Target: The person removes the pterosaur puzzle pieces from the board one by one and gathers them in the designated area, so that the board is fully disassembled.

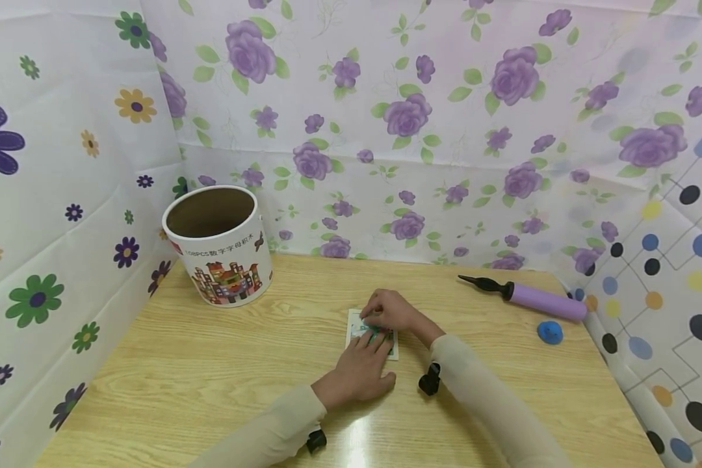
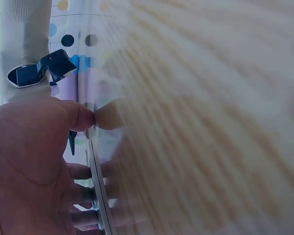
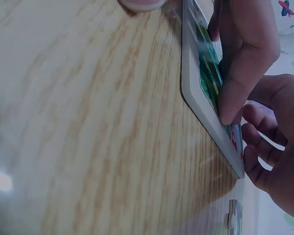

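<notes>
On the table in the head view lies a small white-bordered picture puzzle board (image 1: pixel 393 355), with green and blue in its picture. My left hand (image 1: pixel 359 369) rests on the near part of it, fingers spread flat and thumb out to the side. At the far edge, my right hand (image 1: pixel 390 311) bends over the board with curled fingers. The right wrist view shows the board's pale border (image 3: pixel 190 81) from low down. There my right thumb and fingertips pinch a small puzzle piece (image 3: pixel 238 139) at the board's end, partly hidden by the fingers.
A large white bucket (image 1: pixel 228 260) printed with toy blocks stands at the back left. At the right are a purple pump (image 1: pixel 546 301) with a black nozzle and a small blue toy (image 1: pixel 550 332). Patterned cloths hang along the back and sides of the table (image 1: pixel 222 351).
</notes>
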`<state>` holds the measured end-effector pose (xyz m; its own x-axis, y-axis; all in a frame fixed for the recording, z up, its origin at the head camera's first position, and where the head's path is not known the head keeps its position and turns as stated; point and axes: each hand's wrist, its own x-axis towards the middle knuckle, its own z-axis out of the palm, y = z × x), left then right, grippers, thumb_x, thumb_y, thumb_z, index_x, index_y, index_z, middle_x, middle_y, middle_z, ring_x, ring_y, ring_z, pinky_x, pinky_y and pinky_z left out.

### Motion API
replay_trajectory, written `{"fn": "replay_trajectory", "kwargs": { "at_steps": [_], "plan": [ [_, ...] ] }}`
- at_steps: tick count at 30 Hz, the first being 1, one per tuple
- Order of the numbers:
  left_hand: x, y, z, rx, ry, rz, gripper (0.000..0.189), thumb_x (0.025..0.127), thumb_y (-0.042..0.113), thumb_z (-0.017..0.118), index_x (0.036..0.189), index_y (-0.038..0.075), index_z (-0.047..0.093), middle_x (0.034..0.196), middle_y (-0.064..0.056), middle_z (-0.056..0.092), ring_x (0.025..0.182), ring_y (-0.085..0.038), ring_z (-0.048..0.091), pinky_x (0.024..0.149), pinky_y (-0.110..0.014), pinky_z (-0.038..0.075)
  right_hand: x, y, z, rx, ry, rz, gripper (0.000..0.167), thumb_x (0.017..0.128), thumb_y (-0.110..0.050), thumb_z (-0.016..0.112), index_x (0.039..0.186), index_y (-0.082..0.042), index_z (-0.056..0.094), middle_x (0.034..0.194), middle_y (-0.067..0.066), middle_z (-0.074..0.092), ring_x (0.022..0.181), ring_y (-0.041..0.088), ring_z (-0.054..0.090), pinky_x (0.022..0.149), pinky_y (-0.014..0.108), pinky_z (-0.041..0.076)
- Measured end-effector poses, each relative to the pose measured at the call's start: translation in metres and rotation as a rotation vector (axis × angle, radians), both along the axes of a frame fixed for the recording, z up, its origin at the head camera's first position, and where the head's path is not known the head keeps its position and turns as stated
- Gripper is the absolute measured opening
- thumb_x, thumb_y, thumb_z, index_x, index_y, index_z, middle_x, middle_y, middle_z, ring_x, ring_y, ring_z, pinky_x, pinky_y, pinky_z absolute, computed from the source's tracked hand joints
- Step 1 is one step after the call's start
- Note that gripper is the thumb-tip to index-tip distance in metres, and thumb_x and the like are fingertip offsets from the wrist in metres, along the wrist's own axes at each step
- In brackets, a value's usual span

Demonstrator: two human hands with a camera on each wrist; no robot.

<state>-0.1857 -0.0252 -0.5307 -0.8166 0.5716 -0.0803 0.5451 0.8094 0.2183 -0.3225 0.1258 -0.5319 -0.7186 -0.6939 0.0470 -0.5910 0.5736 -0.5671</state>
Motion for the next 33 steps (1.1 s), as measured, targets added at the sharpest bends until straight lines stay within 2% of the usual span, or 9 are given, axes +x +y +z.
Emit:
{"fn": "replay_trajectory", "kwargs": {
  "at_steps": [8, 14, 22, 27, 33],
  "plan": [
    [0.002, 0.001, 0.005, -0.035, 0.028, 0.008, 0.066, 0.103, 0.045, 0.045, 0.159, 0.010, 0.035, 0.167, -0.009, 0.030, 0.153, -0.032, 0.027, 0.119, -0.050, 0.032, 0.002, 0.001, 0.001, -0.020, -0.011, -0.007, 0.012, 0.097, -0.019, 0.071, 0.102, -0.019, 0.082, 0.104, -0.003, 0.064, 0.088, 0.011, 0.058, 0.075, 0.030, 0.051],
    [0.001, 0.001, 0.005, -0.039, 0.041, 0.001, 0.065, 0.104, 0.044, 0.044, 0.159, 0.011, 0.036, 0.167, -0.008, 0.030, 0.153, -0.031, 0.028, 0.117, -0.049, 0.033, 0.002, 0.001, -0.001, -0.030, -0.012, -0.031, 0.011, 0.097, -0.019, 0.071, 0.099, -0.022, 0.082, 0.103, -0.005, 0.068, 0.088, 0.008, 0.061, 0.077, 0.030, 0.054],
    [0.000, 0.000, 0.003, -0.036, 0.052, -0.005, 0.067, 0.104, 0.046, 0.045, 0.159, 0.010, 0.035, 0.166, -0.009, 0.031, 0.151, -0.031, 0.030, 0.117, -0.049, 0.034, 0.006, 0.006, 0.007, -0.056, -0.070, -0.100, 0.022, 0.096, -0.007, 0.067, 0.110, -0.017, 0.080, 0.107, -0.002, 0.075, 0.082, 0.009, 0.067, 0.075, 0.031, 0.057],
    [0.001, -0.001, 0.005, -0.052, 0.050, -0.001, 0.068, 0.104, 0.047, 0.045, 0.160, 0.011, 0.034, 0.167, -0.008, 0.030, 0.152, -0.031, 0.030, 0.118, -0.048, 0.033, 0.005, 0.010, 0.009, -0.051, -0.060, -0.116, 0.016, 0.095, -0.010, 0.072, 0.108, -0.015, 0.079, 0.099, -0.005, 0.075, 0.087, 0.009, 0.068, 0.080, 0.032, 0.057],
    [0.002, 0.000, 0.006, -0.063, 0.053, -0.002, 0.067, 0.103, 0.047, 0.044, 0.159, 0.011, 0.036, 0.166, -0.008, 0.031, 0.152, -0.030, 0.031, 0.118, -0.046, 0.033, 0.004, 0.013, 0.008, -0.034, -0.059, -0.126, 0.011, 0.095, -0.013, 0.074, 0.102, -0.017, 0.080, 0.093, -0.007, 0.075, 0.078, 0.005, 0.065, 0.072, 0.028, 0.055]
  ]
}}
